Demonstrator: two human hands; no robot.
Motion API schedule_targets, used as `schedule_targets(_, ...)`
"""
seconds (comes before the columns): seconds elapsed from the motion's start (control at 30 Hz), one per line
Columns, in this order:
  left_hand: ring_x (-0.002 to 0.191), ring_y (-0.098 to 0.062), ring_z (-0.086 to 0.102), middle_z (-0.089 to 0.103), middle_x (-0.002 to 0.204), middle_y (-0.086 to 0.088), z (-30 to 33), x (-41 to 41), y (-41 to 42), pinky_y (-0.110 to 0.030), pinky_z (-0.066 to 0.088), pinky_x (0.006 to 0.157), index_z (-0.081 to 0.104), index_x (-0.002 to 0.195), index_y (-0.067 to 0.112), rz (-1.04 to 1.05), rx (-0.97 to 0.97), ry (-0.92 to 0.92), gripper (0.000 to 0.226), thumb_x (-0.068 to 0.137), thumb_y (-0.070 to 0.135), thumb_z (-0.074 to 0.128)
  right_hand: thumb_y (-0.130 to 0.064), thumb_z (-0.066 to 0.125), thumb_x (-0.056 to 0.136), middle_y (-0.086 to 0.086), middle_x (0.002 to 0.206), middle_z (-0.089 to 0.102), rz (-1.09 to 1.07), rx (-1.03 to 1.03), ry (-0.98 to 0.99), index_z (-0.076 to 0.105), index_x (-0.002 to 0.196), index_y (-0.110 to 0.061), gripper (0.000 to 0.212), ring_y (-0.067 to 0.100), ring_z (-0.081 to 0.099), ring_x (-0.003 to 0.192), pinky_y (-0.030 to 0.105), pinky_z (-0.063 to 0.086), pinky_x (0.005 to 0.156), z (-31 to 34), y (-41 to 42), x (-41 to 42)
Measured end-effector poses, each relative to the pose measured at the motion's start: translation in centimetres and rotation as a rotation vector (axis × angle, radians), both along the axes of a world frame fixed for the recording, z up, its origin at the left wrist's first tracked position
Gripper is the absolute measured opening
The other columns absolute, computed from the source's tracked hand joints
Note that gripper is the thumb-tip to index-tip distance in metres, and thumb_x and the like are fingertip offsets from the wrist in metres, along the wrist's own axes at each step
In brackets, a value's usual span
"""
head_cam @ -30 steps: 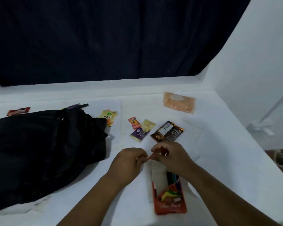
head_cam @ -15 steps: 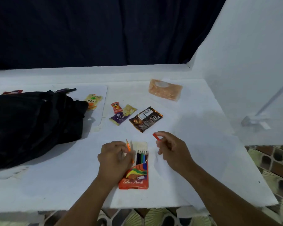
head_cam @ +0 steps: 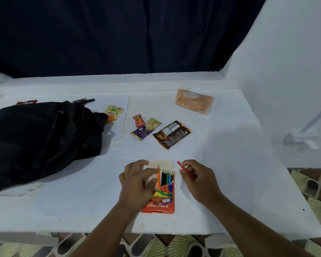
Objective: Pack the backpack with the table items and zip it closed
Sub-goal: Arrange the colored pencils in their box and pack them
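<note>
Near the table's front edge, the left hand point(head_cam: 137, 180) presses on the open pencil box point(head_cam: 163, 197), fingertips at an orange pencil point(head_cam: 158, 176). The right hand point(head_cam: 196, 178) pinches a red pencil point(head_cam: 183, 168), probably to be slid in next. The backpack point(head_cam: 39, 140) lies at the left edge, unpacked.

The backpack point(head_cam: 39, 138) runs off the left edge and hides most of a red packet point(head_cam: 27, 102) and a dark pen point(head_cam: 85, 100) behind it. The left hand point(head_cam: 137, 182) covers the pencil box's point(head_cam: 163, 203) left side.
</note>
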State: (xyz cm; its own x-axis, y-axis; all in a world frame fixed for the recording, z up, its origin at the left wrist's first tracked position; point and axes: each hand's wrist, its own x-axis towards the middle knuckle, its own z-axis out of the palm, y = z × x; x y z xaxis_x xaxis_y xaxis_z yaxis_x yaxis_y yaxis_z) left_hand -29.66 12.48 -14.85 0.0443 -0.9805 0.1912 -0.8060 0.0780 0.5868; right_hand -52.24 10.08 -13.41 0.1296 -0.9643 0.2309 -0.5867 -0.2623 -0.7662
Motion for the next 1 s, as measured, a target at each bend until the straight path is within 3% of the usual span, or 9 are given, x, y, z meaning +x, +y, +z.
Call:
schedule_targets(0.13,0.132,-0.005,0.035,0.046,0.138,0.022,0.0,0.0,0.1,-0.036,0.023,0.097,0.071,0.106,0.048,-0.01,0.041,0.027,0.028,0.078,0.046,0.071,-0.025,0.065,0.094,-0.015,0.108,0.07,-0.035,-0.046,0.018,0.069,0.107,-0.02,0.014,0.0,0.064,0.09,0.001,0.048,0.069,-0.4,0.1,0.1)
schedule_targets(0.27,0.134,-0.005,0.031,0.043,0.142,0.021,0.3,0.0,0.2,-0.034,0.021,0.099,0.066,0.109,0.051,-0.037,0.051,0.012,0.032,0.078,0.054,0.069,-0.023,0.065,0.095,-0.009,0.107,0.073,-0.037,-0.069,0.041,0.069,0.104,-0.022,0.01,-0.007,0.061,0.088,0.0,0.047,0.068,-0.6,0.1,0.1)
schedule_targets(0.33,0.136,-0.007,0.029,0.041,0.145,0.019,0.5,0.1,0.2,-0.034,0.02,0.1,0.063,0.118,0.052,-0.055,0.064,-0.023,0.04,0.079,0.058,0.065,-0.024,0.065,0.094,-0.007,0.108,0.073,-0.026,-0.087,0.05,0.069,0.107,-0.021,0.014,-0.004,0.062,0.09,0.003,0.049,0.072,-0.7,0.2,0.1)
schedule_targets(0.43,0.137,-0.007,0.027,0.04,0.147,0.018,0.7,0.1,0.2,-0.036,0.02,0.103,0.067,0.114,0.054,-0.075,0.066,-0.021,0.035,0.079,0.059,0.063,-0.025,0.065,0.094,-0.005,0.111,0.072,-0.026,-0.107,0.066,0.07,0.115,-0.018,0.023,0.007,0.065,0.094,0.01,0.053,0.077,-0.9,0.4,0.0)
schedule_targets(0.57,0.135,-0.006,0.029,0.042,0.146,0.02,1.0,-0.1,0.1,-0.037,0.021,0.103,0.068,0.112,0.051,-0.059,0.091,0.016,0.035,0.079,0.059,0.062,-0.036,0.054,0.096,-0.002,0.109,0.072,-0.051,-0.141,0.028,0.071,0.112,-0.014,0.033,0.007,0.064,0.093,0.008,0.051,0.075,-0.4,0.6,0.0)
schedule_targets(0.63,0.134,-0.006,0.033,0.047,0.144,0.019,1.2,-0.1,-0.1,-0.04,0.027,0.109,0.067,0.117,0.047,-0.023,0.11,0.066,0.039,0.08,0.056,0.058,-0.044,0.049,0.094,-0.004,0.107,0.07,-0.077,-0.097,-0.021,0.07,0.105,-0.016,0.037,0.009,0.064,0.092,0.004,0.049,0.073,0.1,0.7,0.0)
schedule_targets(0.8,0.138,-0.017,0.037,0.049,0.143,0.014,1.6,1.4,-1.0,-0.051,0.049,0.104,0.07,0.115,0.033,-0.021,0.284,0.235,0.041,0.079,0.044,0.052,-0.035,0.049,0.101,-0.009,0.111,0.063,-0.028,0.237,-0.01,0.055,0.102,-0.031,0.007,0.015,0.064,0.102,0.008,0.051,0.07,2.2,-0.5,0.8)
schedule_targets(0.9,0.144,-0.021,0.029,0.04,0.152,0.01,2.6,2.4,-1.8,-0.051,0.047,0.108,0.063,0.13,0.031,-0.166,0.414,0.079,0.043,0.087,0.036,0.063,-0.041,0.049,0.101,-0.009,0.112,0.057,0.012,0.355,0.06,0.054,0.102,-0.031,0.011,0.015,0.06,0.106,0.009,0.05,0.061,3.7,-1.3,1.7)
schedule_targets(1.0,0.146,-0.018,0.022,0.03,0.16,0.014,3.4,3.4,-2.1,-0.04,0.034,0.118,0.049,0.145,0.032,-0.277,0.395,-0.141,0.051,0.096,0.034,0.064,-0.04,0.049,0.101,-0.006,0.108,0.06,0.027,0.292,0.142,0.058,0.104,-0.022,0.02,0.013,0.059,0.106,0.01,0.052,0.059,4.2,-1.5,2.8)
